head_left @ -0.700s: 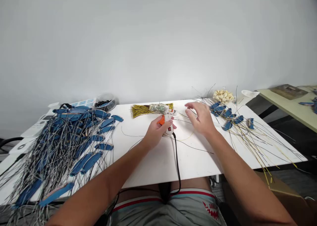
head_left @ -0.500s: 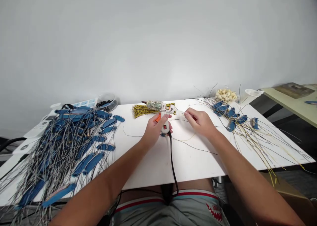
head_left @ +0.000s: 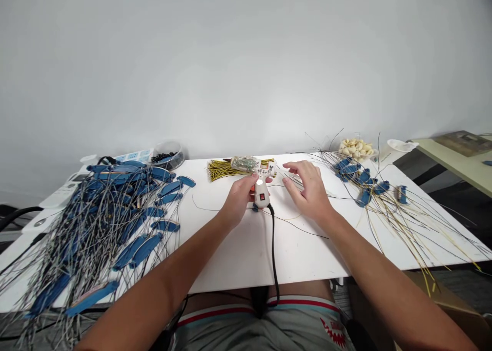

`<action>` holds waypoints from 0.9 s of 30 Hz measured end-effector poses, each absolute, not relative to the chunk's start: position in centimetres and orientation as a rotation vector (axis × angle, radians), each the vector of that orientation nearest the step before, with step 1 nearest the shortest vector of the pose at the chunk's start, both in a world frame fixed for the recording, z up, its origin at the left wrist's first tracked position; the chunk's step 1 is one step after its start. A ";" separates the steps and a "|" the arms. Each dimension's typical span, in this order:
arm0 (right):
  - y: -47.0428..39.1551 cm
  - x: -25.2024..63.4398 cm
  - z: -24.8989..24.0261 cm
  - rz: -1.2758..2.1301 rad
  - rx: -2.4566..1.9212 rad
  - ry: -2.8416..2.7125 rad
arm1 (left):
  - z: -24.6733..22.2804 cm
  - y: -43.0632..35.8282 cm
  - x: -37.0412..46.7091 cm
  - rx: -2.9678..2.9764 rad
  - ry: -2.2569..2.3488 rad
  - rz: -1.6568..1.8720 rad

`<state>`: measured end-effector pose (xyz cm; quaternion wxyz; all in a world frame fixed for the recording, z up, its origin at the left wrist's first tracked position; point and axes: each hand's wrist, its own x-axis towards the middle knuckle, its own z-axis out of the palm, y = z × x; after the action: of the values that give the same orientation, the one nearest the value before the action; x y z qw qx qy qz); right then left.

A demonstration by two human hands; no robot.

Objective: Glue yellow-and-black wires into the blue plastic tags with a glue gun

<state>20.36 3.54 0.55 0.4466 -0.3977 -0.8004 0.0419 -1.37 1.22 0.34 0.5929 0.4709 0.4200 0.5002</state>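
Observation:
My left hand (head_left: 239, 200) is wrapped round the handle of a white hot glue gun (head_left: 262, 193) with a clear body, an orange trigger and a red switch. Its black cord runs down over the table's front edge. Just right of the gun, my right hand (head_left: 310, 191) is open, thumb and fingers apart. Thin pale strands show by its fingers, too fine to identify. Behind the gun lies a bundle of yellow-and-black wires (head_left: 220, 170). A small blue part (head_left: 255, 207) sits below the gun, mostly hidden, with thin wires trailing to both sides.
Many blue curved parts with grey wires (head_left: 111, 202) are heaped on the left. A bowl of black pieces (head_left: 169, 155) stands behind them. At right are several wired blue parts (head_left: 363, 177), a container of cream pieces (head_left: 356, 148) and a white cup (head_left: 400, 146).
My right hand has opened from a pinch on a thin pale strand, its fingers now spread. My left hand still holds the glue gun, now turned slightly more upright. The view has shifted a little.

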 end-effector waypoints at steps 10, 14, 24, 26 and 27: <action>4.3 20.9 -0.2 0.105 -1.019 -1.959 | 1.3 0.3 -1.5 1.274 0.838 0.896; 4.6 21.2 -0.3 0.091 -1.044 -1.949 | 1.3 0.3 -1.6 1.272 0.780 0.853; 4.0 21.0 0.2 0.058 -1.003 -1.910 | 1.4 0.4 -1.4 1.257 0.893 0.888; 3.6 20.9 0.3 0.025 -0.950 -1.815 | 1.1 0.7 -1.4 1.190 0.961 1.001; 3.4 20.8 0.3 0.042 -0.916 -1.773 | 0.9 0.8 -1.3 1.158 0.986 1.064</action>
<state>20.79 3.37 0.28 0.5420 -0.3858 -0.7464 0.0178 -1.34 0.84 0.93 0.5995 0.4993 0.4252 0.4589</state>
